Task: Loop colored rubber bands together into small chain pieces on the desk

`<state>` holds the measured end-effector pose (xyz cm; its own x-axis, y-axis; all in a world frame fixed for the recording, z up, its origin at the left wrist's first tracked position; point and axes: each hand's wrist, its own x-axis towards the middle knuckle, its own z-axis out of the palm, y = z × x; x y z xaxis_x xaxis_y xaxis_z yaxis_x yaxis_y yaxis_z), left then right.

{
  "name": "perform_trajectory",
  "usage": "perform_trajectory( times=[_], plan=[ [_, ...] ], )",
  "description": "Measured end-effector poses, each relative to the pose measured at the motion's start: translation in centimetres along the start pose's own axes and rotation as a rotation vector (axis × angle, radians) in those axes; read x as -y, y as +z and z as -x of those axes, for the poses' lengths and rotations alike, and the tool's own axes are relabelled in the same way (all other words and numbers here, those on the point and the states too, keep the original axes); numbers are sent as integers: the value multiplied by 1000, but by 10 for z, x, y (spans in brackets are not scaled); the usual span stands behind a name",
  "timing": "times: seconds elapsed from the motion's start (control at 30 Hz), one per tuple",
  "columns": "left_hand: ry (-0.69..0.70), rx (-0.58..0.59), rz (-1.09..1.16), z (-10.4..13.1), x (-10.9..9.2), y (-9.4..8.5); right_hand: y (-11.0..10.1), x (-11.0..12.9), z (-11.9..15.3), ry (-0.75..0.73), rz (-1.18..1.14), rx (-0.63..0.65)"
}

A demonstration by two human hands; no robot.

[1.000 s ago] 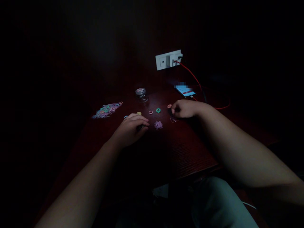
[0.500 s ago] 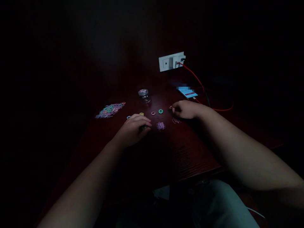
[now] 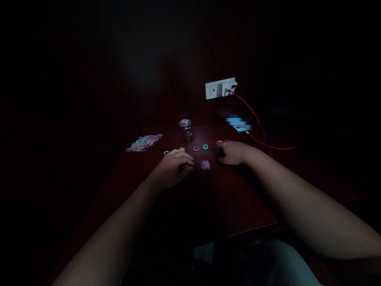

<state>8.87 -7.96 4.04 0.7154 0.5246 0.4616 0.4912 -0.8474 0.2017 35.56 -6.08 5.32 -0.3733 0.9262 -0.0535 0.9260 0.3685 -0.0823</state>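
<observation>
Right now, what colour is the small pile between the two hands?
Light purple; the pile shows best in the head view.

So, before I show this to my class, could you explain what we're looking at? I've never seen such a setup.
There's no machine, just a person's bare left hand and right hand, seen by a head-worn camera looking forward and down. On the dark red table lie a multicoloured pile, small coloured rings, a purple cluster, a lidded clear jar and a lit phone with a red cable. The right hand is near an orange ring. It's too dark to tell what either hand holds.
</observation>
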Motion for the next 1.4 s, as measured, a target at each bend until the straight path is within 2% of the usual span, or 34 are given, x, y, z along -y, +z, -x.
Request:
perform_trajectory(
  times=[0.33, 0.5, 0.57, 0.63, 0.73, 0.8, 0.87, 0.97, 1.07, 1.3, 1.4],
  plan=[
    [-19, -3, -7, 1, 0, -1, 0, -3, -1, -8, -42, -2],
    [-9, -12, -3, 1, -1, -3, 2, -6, -2, -13, -91, -39],
    [-45, -40, -24, 1, 1, -5, 2, -6, -3, 1, -111, -81],
    [-156, -100, -82, 2, 7, -8, 1, -7, -4, 21, -137, -144],
    [-444, -153, -216, 8, 26, -13, 0, -6, -5, 19, -180, -250],
    [-666, -99, -304, 16, 45, -15, 2, -6, -5, -14, -218, -323],
    [-866, 12, -353, 25, 63, -15, 4, -6, -5, -30, -266, -382],
    [-1089, 154, -405, 35, 83, -11, 8, -5, -7, -68, -330, -409],
    [-1144, 178, -401, 37, 92, -6, 11, -2, -9, -98, -373, -400],
    [-1161, 47, -424, 33, 101, -2, 13, 7, -9, -107, -413, -375],
    [-1178, 32, -426, 34, 106, -4, 13, 5, -11, -83, -433, -398]
  ],
)
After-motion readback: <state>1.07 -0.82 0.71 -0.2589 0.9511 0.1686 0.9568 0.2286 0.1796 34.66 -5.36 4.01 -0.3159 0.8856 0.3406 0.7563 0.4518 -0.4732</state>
